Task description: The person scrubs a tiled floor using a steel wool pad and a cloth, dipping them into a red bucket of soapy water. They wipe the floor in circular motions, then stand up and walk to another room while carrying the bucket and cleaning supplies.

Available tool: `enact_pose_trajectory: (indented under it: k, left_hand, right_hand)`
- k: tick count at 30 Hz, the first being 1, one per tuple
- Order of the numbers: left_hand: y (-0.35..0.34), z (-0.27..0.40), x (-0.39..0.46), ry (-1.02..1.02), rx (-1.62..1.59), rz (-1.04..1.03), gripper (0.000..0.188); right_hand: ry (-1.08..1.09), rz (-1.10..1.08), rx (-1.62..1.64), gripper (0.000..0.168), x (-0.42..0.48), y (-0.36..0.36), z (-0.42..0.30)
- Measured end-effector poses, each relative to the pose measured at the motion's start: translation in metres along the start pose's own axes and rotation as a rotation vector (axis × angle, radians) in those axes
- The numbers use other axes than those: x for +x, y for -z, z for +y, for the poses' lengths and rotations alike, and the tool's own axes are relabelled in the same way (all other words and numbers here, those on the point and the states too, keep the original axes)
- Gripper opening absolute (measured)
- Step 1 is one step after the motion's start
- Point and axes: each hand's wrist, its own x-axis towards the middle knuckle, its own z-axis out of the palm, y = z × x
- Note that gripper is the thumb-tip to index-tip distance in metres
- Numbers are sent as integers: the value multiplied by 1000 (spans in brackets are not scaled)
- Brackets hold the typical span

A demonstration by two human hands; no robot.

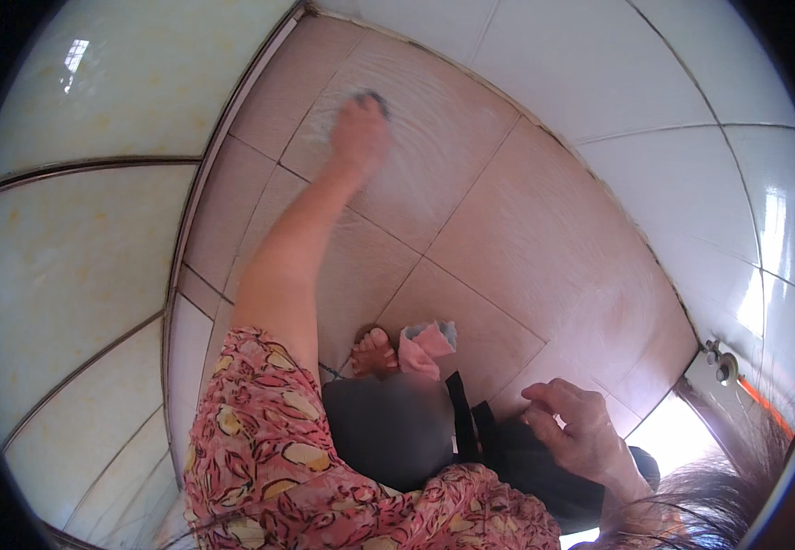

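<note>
My left hand (361, 134) reaches far forward and presses a dark scrubbing pad (374, 102) against the tiled floor (493, 213). Motion blurs the hand, and most of the pad is hidden beneath the fingers. Whitish, streaky curved marks (431, 130) cover the tile around it. Above my dark-clad right knee hovers my right hand (572, 423), its fingers loosely bent, thumb apart from the index finger, nothing visible in it. A crumpled pink cloth with a grey edge (425, 349) lies beside my sandalled foot (374, 352).
White wall tiles (576, 75) meet the floor along the right. Glossy pale panels (88, 234) in dark frames rise on the left. At lower right are a metal fitting (724, 368) and an orange strip (765, 405), near a bright opening (669, 426).
</note>
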Motion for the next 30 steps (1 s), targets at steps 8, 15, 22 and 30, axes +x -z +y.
enact_pose_trajectory:
  k: [8, 15, 22, 30]
  left_hand:
    - [-2, -1, -86, -106, 145, -197, 40]
    - [28, -74, -46, 498, 94, 49, 31]
    - [-1, -30, 46, -108, 276, 16, 26]
    - [-36, 63, 4, -513, 95, -44, 27]
  right_hand:
    - [31, 7, 27, 15, 11, -3, 6]
    - [25, -47, 35, 20, 12, -3, 16]
    - [66, -34, 8, 16, 20, -7, 12]
    - [0, -49, 34, 20, 29, -3, 6]
